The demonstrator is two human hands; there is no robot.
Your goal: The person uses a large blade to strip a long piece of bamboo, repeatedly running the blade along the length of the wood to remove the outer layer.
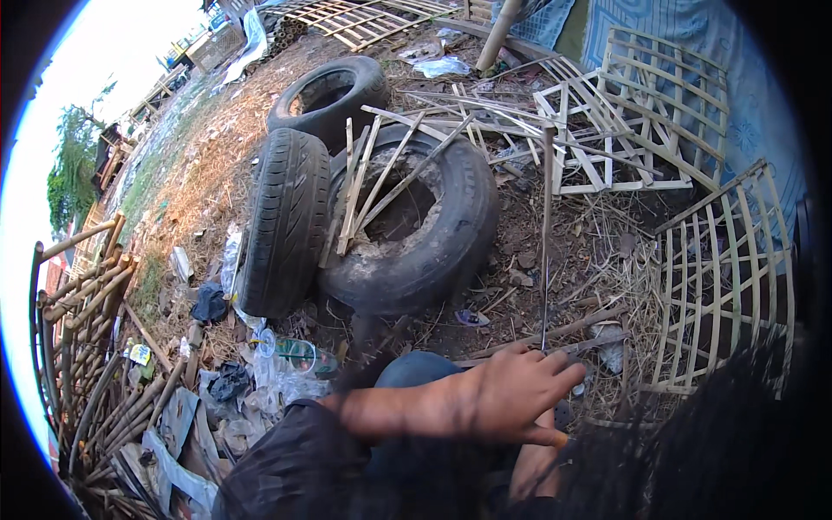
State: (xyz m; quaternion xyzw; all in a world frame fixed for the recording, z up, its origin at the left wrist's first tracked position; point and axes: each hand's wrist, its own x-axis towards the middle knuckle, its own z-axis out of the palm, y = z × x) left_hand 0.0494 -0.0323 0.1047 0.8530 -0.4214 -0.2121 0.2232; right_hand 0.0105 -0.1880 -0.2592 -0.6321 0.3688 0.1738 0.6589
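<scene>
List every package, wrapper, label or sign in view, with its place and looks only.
Clear plastic bottle: lies on its side on the ground below the tyres, greenish, label unreadable.
Small packet: lower left by the bamboo frame, pale with yellow and blue.
Crumpled clear plastic wrappers: heaped beside the bottle.
Black plastic bag: left of the upright tyre.
No signs or screens show.

A thin, pale split-bamboo strip [546,234] stands nearly upright just right of the flat-lying black rubber tyre [451,243], its lower end at the fingers of the left hand [511,394].
</scene>
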